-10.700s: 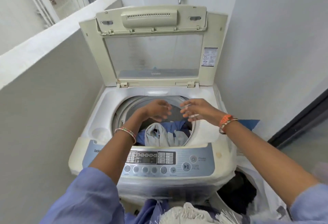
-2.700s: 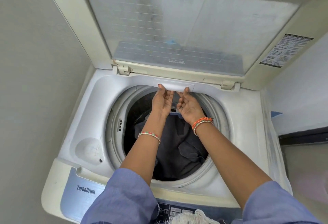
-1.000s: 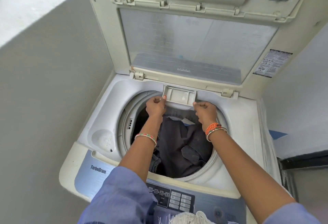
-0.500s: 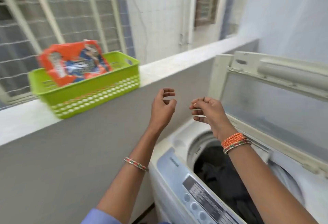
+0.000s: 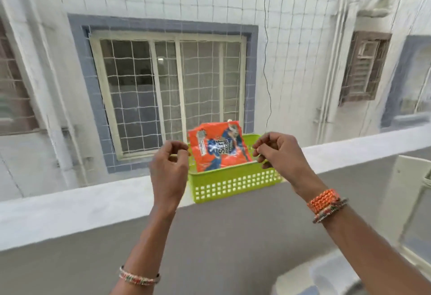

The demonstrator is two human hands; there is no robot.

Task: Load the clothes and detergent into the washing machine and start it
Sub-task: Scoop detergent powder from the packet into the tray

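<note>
While both hands are raised before the ledge, the left hand (image 5: 169, 173) has its fingers loosely curled and holds nothing, just left of the lime-green perforated plastic basket (image 5: 233, 185). That basket sits on the white-topped grey parapet ledge (image 5: 70, 203), with an orange and blue detergent packet (image 5: 219, 146) standing tilted inside it. At the basket's right end, the right hand (image 5: 279, 152) is likewise loosely curled and empty-fingered. Part of the cream washing machine lid (image 5: 410, 201) shows at far right.
</note>
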